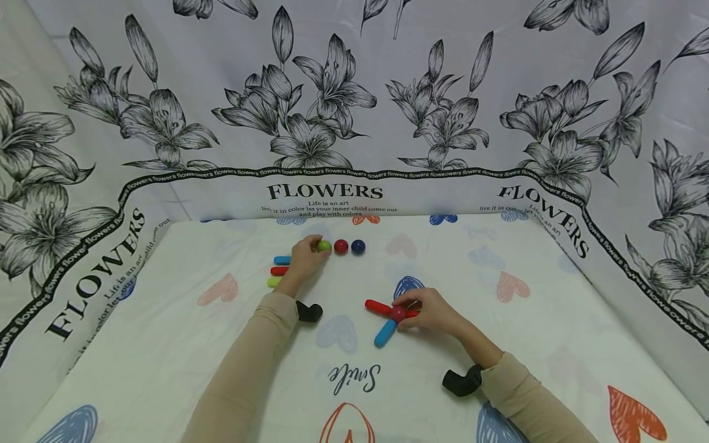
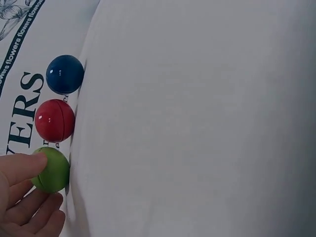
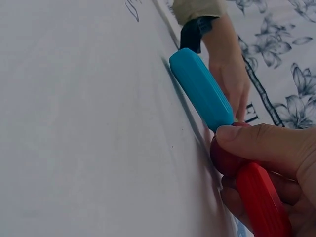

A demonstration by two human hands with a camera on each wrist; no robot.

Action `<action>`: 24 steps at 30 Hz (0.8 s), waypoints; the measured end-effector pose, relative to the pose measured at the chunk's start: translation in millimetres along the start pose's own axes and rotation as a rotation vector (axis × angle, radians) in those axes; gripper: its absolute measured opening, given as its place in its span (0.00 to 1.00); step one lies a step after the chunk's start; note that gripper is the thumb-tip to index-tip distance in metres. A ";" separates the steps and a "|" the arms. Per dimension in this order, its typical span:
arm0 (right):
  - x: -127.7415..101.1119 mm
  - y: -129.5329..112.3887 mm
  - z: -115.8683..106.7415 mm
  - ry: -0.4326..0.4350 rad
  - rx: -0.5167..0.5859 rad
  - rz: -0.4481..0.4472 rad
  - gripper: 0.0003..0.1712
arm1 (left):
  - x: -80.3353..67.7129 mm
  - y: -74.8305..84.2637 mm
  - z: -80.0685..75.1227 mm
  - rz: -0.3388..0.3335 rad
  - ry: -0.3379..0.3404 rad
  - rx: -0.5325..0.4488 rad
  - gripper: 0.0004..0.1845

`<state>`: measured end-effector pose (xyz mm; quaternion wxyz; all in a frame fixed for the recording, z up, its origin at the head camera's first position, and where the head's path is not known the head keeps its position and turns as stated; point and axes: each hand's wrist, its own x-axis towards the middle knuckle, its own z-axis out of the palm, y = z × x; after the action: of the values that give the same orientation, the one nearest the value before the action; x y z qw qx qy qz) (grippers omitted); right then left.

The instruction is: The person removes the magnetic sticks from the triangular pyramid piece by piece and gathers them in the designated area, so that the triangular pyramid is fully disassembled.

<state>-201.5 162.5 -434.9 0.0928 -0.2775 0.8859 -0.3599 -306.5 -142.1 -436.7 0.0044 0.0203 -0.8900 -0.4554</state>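
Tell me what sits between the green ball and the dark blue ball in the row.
A red ball sits between the green ball and the dark blue ball, shown in the head and left wrist views.

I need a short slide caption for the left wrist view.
Left hand touches a green ball, in line with a red ball and a blue ball.

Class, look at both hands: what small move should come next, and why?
Probably lift the green ball and carry it to the stick-and-ball piece: the left hand already pinches it, while the right hand holds that piece steady on the table.
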 end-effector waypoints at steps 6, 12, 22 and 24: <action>-0.6 -3.6 0.7 0.004 0.007 -0.007 0.22 | -6.1 -2.6 -8.7 0.012 -0.002 0.007 0.28; -0.3 -4.9 3.4 0.004 0.021 -0.013 0.22 | -13.4 -5.3 -16.5 0.107 0.016 0.008 0.25; 0.9 -10.1 5.3 -0.005 0.049 -0.034 0.22 | -41.7 -0.5 -19.3 0.211 0.026 0.032 0.22; 0.9 -11.4 5.2 -0.009 0.060 -0.030 0.23 | -51.1 2.0 -17.0 0.239 0.022 0.029 0.22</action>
<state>-195.5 152.2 -430.8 0.0997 -0.2894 0.8701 -0.3864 -255.1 -152.7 -424.6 0.0681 -0.0811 -0.8925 -0.4384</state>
